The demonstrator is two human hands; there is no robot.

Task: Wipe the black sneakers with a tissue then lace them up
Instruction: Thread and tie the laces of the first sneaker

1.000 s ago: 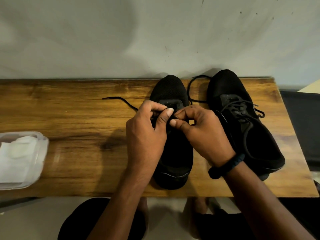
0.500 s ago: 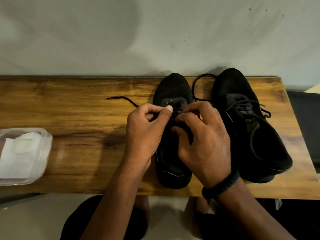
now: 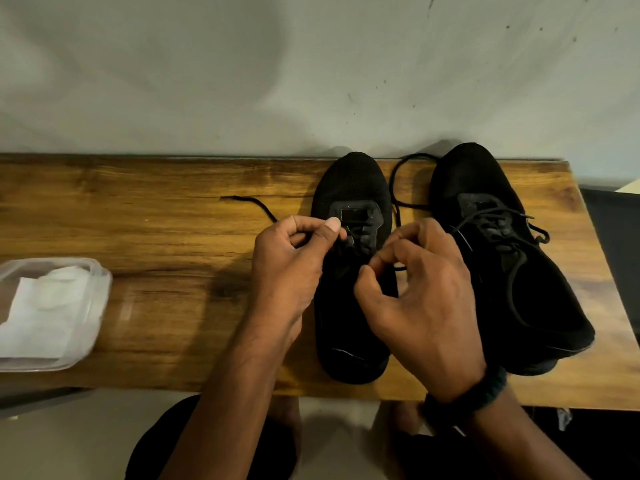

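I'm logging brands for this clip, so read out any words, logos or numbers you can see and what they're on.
No readable text anywhere.
Sneaker being laced: no legible brand.
Laced sneaker: no legible brand.
Tub and tissue: blank.

Wooden table (image 3: 156,220), grain running lengthwise. Clear plastic container (image 3: 104,282) on the table's left end. Grey, speckled wall (image 3: 242,81) behind the table. Pale floor (image 3: 86,445) below the table's near edge.
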